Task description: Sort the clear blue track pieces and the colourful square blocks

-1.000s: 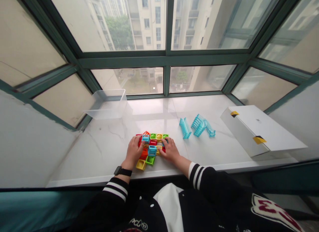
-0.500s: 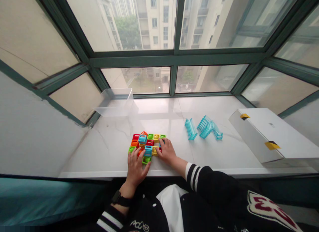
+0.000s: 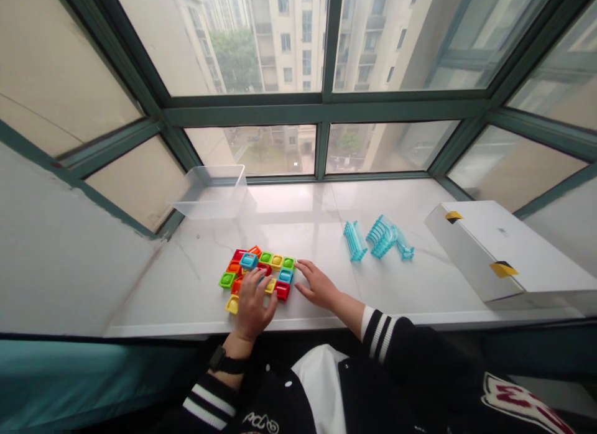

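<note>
The blocks (image 3: 265, 258) look like glossy plastic, the pale-blue pieces (image 3: 382, 238) translucent plastic, the sill (image 3: 298, 219) smooth and shiny.

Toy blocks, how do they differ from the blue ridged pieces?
Toy blocks come in several colours; the ridged pieces are all translucent light blue. The toy blocks sit partly beneath your left hand; the ridged pieces lie farther right, untouched. Both rest on the white windowsill.

1. Block cluster (image 3: 265, 258): multicolored, lying near front edge of white ledge (image 3: 298, 226); middle partly hidden.
2. Raised blue block (image 3: 249, 260): sits above neighbors, far-left part.
3. Far row, rightward: green, yellow (image 3: 277, 262), green, side by side.
4. Right edge: red block (image 3: 282, 290) nearest, blue behind.
5. Yellow block (image 3: 232, 304): near-left corner.
</note>
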The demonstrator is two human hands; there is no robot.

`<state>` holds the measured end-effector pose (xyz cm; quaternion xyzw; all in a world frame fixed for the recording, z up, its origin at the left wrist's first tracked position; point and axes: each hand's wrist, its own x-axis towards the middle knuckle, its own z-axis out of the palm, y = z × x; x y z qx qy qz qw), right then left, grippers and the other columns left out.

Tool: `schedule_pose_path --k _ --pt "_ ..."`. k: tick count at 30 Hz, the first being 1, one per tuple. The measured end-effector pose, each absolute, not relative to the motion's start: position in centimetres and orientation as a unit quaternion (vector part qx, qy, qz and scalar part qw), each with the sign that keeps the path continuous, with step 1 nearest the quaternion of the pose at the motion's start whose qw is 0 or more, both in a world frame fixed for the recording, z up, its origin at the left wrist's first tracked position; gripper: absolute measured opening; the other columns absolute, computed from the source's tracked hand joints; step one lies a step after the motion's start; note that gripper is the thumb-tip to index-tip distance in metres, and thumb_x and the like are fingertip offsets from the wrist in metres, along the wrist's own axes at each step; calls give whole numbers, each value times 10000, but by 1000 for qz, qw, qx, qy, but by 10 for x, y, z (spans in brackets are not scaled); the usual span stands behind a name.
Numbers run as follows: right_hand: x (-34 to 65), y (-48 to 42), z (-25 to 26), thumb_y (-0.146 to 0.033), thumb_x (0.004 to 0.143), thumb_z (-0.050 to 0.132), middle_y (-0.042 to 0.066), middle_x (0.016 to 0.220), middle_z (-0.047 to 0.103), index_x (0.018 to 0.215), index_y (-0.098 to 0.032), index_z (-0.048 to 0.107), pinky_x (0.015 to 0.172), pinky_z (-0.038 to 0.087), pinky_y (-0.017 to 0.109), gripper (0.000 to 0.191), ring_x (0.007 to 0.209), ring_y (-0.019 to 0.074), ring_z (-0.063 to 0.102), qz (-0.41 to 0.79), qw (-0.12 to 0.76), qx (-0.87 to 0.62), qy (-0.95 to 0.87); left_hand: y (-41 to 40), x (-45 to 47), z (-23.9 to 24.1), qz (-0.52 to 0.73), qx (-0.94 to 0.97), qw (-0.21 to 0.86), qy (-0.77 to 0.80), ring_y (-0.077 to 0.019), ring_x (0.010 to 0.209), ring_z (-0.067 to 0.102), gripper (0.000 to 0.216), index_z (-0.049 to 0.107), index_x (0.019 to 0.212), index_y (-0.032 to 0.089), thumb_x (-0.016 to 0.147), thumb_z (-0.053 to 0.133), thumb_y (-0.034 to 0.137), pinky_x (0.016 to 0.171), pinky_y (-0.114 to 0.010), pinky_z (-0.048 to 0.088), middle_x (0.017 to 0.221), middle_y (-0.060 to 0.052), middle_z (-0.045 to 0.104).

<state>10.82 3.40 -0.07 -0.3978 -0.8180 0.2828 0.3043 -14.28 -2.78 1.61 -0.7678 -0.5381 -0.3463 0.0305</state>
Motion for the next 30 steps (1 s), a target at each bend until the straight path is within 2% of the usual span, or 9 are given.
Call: schedule_pose_path --k 2,5,7,14,18,21,24,27,30 --pt "125 29 10 -268 981 618 142 1520 519 1546 -265 472 1185 484 507 583 1380 277 554 285 343 -401 -800 -17 -116 18 -298 -807 -21 -509 -336 1533 404 462 604 1419 260 957 609 287 1285 -569 290 1553 -130 539" --pt "152 19 24 -228 979 596 118 1451 556 1506 -294 500 1089 562 471 540 1212 238 643 286 375 -401 -785 5 -86 14 -237 -805 -41 -542 -401 1572 311 541 606 1459 267 928 673 353 1290 -632 213 1636 -134 461" --pt "171 9 30 -218 979 589 112 1410 585 1482 -293 518 1043 585 458 513 1141 226 667 284 380 -411 -779 17 -80 8 -208 -789 -39 -577 -436 1554 321 552 619 1455 265 921 686 388 1271 -663 205 1638 -147 462" --pt "240 -22 17 -261 1022 544 85 1117 745 1249 -245 685 937 605 420 267 966 219 726 262 355 -490 -752 26 -112 -4 -146 -787 17 -599 -385 1498 414 476 631 1454 277 988 533 268 1240 -593 291 1624 -124 494" --pt "264 -24 12 -279 1021 533 90 1104 759 1175 -238 718 932 608 421 244 976 236 730 217 368 -534 -730 26 -137 -5 -139 -775 40 -614 -390 1486 427 467 637 1447 262 1000 503 281 1231 -594 306 1606 -134 509" --pt "268 -9 21 -284 1017 525 109 1202 726 1254 -241 687 1068 546 494 290 1156 277 679 126 393 -552 -725 27 -154 -7 -127 -777 51 -614 -390 1483 428 473 626 1462 240 1018 474 296 1233 -583 309 1610 -154 498" --pt "262 21 29 -317 1009 540 150 1358 634 1441 -219 563 1173 457 548 443 1330 309 571 59 399 -566 -719 30 -167 -8 -121 -775 46 -618 -394 1495 411 481 611 1473 229 1024 455 300 1236 -595 302 1616 -167 484" --pt "250 62 29 -370 958 599 226 1491 505 1590 -136 368 1206 410 573 713 1431 353 465 41 379 -592 -710 35 -172 -5 -138 -762 28 -633 -402 1517 385 470 617 1451 218 1013 470 308 1248 -633 273 1609 -177 485" --pt "240 99 19 -375 891 667 237 1557 434 1622 -161 328 1200 382 612 834 1473 408 396 49 325 -660 -675 37 -164 5 -192 -752 12 -630 -404 1544 354 455 615 1414 186 999 515 343 1270 -653 237 1590 -192 496"
